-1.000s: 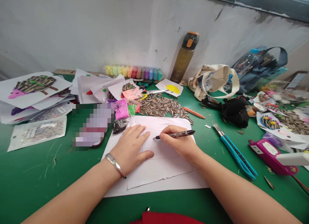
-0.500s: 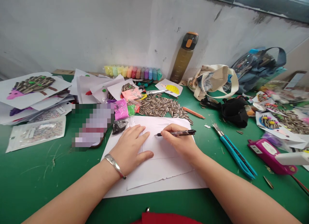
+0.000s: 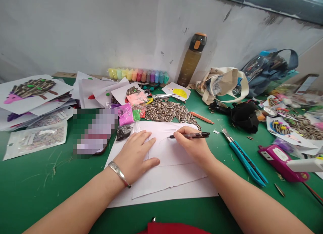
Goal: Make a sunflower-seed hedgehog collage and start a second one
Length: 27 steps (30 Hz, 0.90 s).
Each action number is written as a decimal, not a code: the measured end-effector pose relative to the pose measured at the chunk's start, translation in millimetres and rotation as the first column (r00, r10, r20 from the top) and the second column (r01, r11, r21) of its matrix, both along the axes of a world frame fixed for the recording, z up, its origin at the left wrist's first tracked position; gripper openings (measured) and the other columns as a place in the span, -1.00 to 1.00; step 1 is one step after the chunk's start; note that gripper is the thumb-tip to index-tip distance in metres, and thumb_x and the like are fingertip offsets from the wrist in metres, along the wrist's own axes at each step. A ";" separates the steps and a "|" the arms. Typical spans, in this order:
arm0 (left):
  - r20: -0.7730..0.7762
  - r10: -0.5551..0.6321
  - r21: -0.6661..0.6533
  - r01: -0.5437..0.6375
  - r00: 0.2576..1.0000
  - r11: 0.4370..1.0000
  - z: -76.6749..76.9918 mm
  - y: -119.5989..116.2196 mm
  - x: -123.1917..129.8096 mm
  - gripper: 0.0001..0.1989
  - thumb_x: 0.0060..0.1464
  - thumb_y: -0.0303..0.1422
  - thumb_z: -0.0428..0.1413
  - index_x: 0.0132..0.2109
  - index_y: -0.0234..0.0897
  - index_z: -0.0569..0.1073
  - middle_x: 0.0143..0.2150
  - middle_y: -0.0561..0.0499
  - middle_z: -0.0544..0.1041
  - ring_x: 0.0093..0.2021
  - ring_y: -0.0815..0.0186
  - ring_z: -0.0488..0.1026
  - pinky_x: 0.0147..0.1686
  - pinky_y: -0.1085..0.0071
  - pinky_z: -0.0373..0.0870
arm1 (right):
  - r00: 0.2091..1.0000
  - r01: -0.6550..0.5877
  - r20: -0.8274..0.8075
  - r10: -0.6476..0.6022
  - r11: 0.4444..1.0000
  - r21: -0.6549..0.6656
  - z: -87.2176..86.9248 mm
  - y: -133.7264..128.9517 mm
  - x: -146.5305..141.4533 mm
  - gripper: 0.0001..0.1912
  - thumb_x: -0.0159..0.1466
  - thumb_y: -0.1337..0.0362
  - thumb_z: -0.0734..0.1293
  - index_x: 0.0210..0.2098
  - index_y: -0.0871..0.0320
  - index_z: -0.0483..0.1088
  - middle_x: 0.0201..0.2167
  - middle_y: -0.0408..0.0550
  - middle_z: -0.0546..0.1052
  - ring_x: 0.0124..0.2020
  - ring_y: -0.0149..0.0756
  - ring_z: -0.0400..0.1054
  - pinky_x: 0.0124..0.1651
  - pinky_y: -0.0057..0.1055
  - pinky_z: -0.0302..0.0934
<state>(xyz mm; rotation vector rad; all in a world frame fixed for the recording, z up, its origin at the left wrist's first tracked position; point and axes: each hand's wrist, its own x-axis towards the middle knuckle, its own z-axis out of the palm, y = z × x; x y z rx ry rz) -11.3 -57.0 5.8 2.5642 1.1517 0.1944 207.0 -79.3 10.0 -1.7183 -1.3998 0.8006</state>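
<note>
White sheets of paper (image 3: 161,180) lie stacked on the green table, the upper one with a torn lower edge. Flat on their left part rests my left hand (image 3: 137,153), fingers spread, a silver bangle at its wrist. My right hand (image 3: 193,145) is closed round a black pen (image 3: 195,135), whose tip is at the paper near a faint curved line. Just behind the paper are a pile of striped seeds (image 3: 168,111) and a black packet (image 3: 124,132).
Seed-covered hedgehog pictures (image 3: 32,89) are stacked at the left, near a pixelated phone-like object (image 3: 97,133). A blue cutter (image 3: 248,163) and a magenta glue gun (image 3: 281,163) lie at the right. A bottle (image 3: 191,61) stands against the wall beside a cloth bag (image 3: 222,84).
My right hand has moved a little to the right with the pen, and a faint curved line now shows left of the tip. My left hand remains spread on the paper.
</note>
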 end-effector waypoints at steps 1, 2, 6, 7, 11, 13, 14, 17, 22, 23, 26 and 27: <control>0.005 0.002 0.000 -0.002 1.000 1.000 -0.2 0.0 -0.1 -0.41 0.06 -0.10 0.17 0.18 -0.30 0.38 0.28 -0.27 0.28 0.29 -0.13 0.14 0.24 -0.13 0.07 | 1.000 0.016 0.005 -0.016 1.000 -0.001 0.3 0.4 0.9 -0.82 0.13 0.22 0.30 -0.56 0.12 0.41 -0.57 -0.16 0.43 -0.47 -0.33 0.26 -0.41 -0.40 0.10; 0.012 0.004 0.001 -0.004 1.000 1.000 -0.4 0.1 -0.2 -0.42 0.06 -0.09 0.17 0.17 -0.29 0.39 0.28 -0.27 0.28 0.29 -0.12 0.14 0.24 -0.13 0.07 | 1.000 0.028 0.008 -0.028 1.000 -0.001 0.8 0.9 1.8 -0.82 0.13 0.22 0.30 -0.56 0.12 0.41 -0.58 -0.16 0.42 -0.48 -0.33 0.25 -0.41 -0.40 0.09; 0.022 0.004 0.014 -0.004 1.000 1.000 -0.4 0.2 -0.4 -0.43 0.06 -0.09 0.16 0.16 -0.29 0.40 0.27 -0.27 0.29 0.28 -0.12 0.16 0.23 -0.13 0.09 | 0.998 0.053 0.020 -0.054 0.998 0.030 3.0 3.2 6.4 -0.81 0.11 0.24 0.29 -0.60 0.13 0.37 -0.60 -0.16 0.39 -0.49 -0.33 0.23 -0.43 -0.41 0.08; 0.014 0.003 0.015 -0.003 1.000 1.000 -0.3 0.2 -0.3 -0.42 0.06 -0.09 0.16 0.16 -0.30 0.40 0.27 -0.28 0.29 0.28 -0.12 0.16 0.23 -0.13 0.09 | 0.998 0.061 0.023 -0.062 0.997 0.037 3.3 3.8 7.8 -0.81 0.11 0.25 0.29 -0.61 0.13 0.36 -0.61 -0.17 0.39 -0.49 -0.34 0.23 -0.44 -0.41 0.07; -0.005 0.002 0.005 -0.002 1.000 1.000 0.3 0.0 0.0 -0.41 0.06 -0.11 0.17 0.17 -0.32 0.39 0.27 -0.29 0.28 0.28 -0.13 0.15 0.24 -0.12 0.08 | 0.995 0.095 0.004 -0.095 0.995 0.020 3.2 4.7 12.4 -0.81 0.10 0.25 0.29 -0.62 0.13 0.34 -0.61 -0.18 0.36 -0.51 -0.35 0.20 -0.46 -0.42 0.05; 0.012 0.006 0.006 -0.006 1.000 1.000 0.1 -0.1 0.1 -0.42 0.05 -0.11 0.18 0.16 -0.32 0.40 0.27 -0.29 0.29 0.28 -0.14 0.16 0.24 -0.13 0.09 | 0.995 0.101 -0.016 -0.101 0.995 0.018 2.7 4.6 13.5 -0.81 0.11 0.25 0.29 -0.62 0.13 0.34 -0.60 -0.19 0.36 -0.51 -0.36 0.19 -0.47 -0.42 0.03; 0.022 0.007 0.008 -0.008 1.000 1.000 -0.2 -0.2 0.1 -0.42 0.05 -0.11 0.18 0.16 -0.31 0.40 0.27 -0.28 0.30 0.28 -0.14 0.16 0.23 -0.13 0.09 | 0.995 0.101 -0.024 -0.101 0.995 0.021 2.5 4.5 13.9 -0.81 0.10 0.26 0.29 -0.62 0.13 0.33 -0.60 -0.19 0.35 -0.51 -0.36 0.19 -0.48 -0.42 0.03; 0.035 0.009 0.016 -0.010 0.999 1.000 -1.6 -0.1 -0.1 -0.43 0.06 -0.10 0.17 0.16 -0.29 0.40 0.26 -0.27 0.30 0.27 -0.14 0.17 0.23 -0.14 0.10 | 0.995 0.097 -0.035 -0.096 0.995 0.032 3.0 4.8 15.3 -0.82 0.09 0.28 0.29 -0.63 0.13 0.32 -0.63 -0.20 0.32 -0.54 -0.37 0.15 -0.49 -0.41 0.00; 0.026 0.007 0.023 -0.008 1.000 1.000 -2.9 0.2 -0.7 -0.42 0.05 -0.09 0.17 0.16 -0.29 0.40 0.28 -0.27 0.29 0.28 -0.13 0.16 0.24 -0.13 0.09 | 0.994 0.107 -0.020 -0.106 0.993 0.051 4.9 7.0 21.2 -0.80 0.07 0.30 0.28 -0.66 0.12 0.27 -0.64 -0.21 0.29 -0.54 -0.37 0.13 -0.49 -0.40 -0.02; 0.021 0.008 0.021 -0.009 1.000 1.000 -2.8 0.2 -0.8 -0.42 0.05 -0.09 0.17 0.17 -0.29 0.40 0.28 -0.27 0.29 0.28 -0.13 0.16 0.24 -0.13 0.09 | 0.994 0.111 -0.019 -0.110 0.993 0.052 4.9 7.6 22.7 -0.80 0.07 0.30 0.28 -0.67 0.12 0.26 -0.65 -0.21 0.29 -0.54 -0.37 0.13 -0.49 -0.40 -0.03; -0.001 0.010 0.012 -0.010 1.000 1.000 -1.7 0.3 -0.6 -0.41 0.06 -0.10 0.16 0.18 -0.30 0.38 0.29 -0.26 0.27 0.29 -0.12 0.14 0.25 -0.11 0.08 | 0.991 0.131 -0.028 -0.130 0.990 0.049 4.5 8.7 26.5 -0.80 0.05 0.32 0.27 -0.67 0.12 0.24 -0.66 -0.22 0.26 -0.55 -0.38 0.10 -0.50 -0.40 -0.05; -0.010 0.011 0.008 -0.011 1.000 1.000 -1.4 0.3 -0.4 -0.40 0.06 -0.10 0.16 0.19 -0.30 0.38 0.29 -0.27 0.27 0.30 -0.11 0.14 0.25 -0.11 0.07 | 0.990 0.136 -0.029 -0.135 0.990 0.045 4.5 8.9 27.5 -0.81 0.05 0.32 0.27 -0.67 0.12 0.25 -0.67 -0.22 0.25 -0.55 -0.38 0.09 -0.51 -0.40 -0.05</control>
